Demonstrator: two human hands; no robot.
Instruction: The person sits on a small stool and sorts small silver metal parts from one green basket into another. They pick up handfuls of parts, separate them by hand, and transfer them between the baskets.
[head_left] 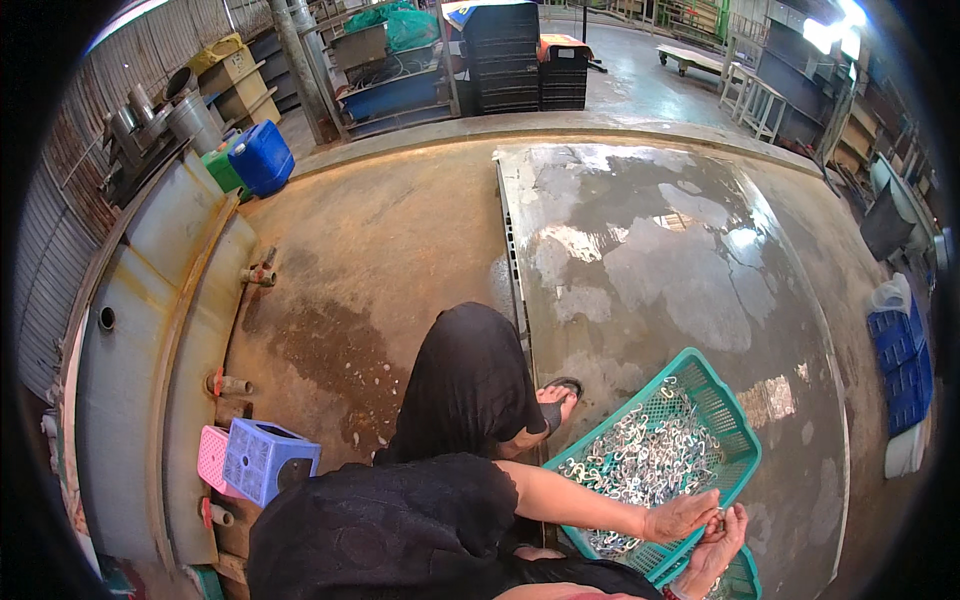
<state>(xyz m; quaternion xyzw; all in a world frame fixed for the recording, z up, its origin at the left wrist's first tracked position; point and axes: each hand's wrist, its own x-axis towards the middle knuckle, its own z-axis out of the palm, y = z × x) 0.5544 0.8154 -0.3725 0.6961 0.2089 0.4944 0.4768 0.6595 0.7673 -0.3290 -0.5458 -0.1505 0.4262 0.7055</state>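
A green plastic basket (742,435) sits at my lower right, holding a heap of small silvery, bent metal hooks (645,455). Over its near right rim my left hand (683,516) and my right hand (718,552) meet, fingers pinched together. Something small seems to be between the fingertips, too tiny to make out. Part of another green basket (745,578) shows below my right hand, its contents mostly hidden by my hands and arm.
A wet grey slab (680,270) lies under the basket and my sandalled foot (560,395). To the left are purple (262,460) and pink (214,455) plastic stools beside a long metal tank (140,350) with protruding pipes. Blue crates (900,365) stand at far right; black crates (500,60) are stacked behind.
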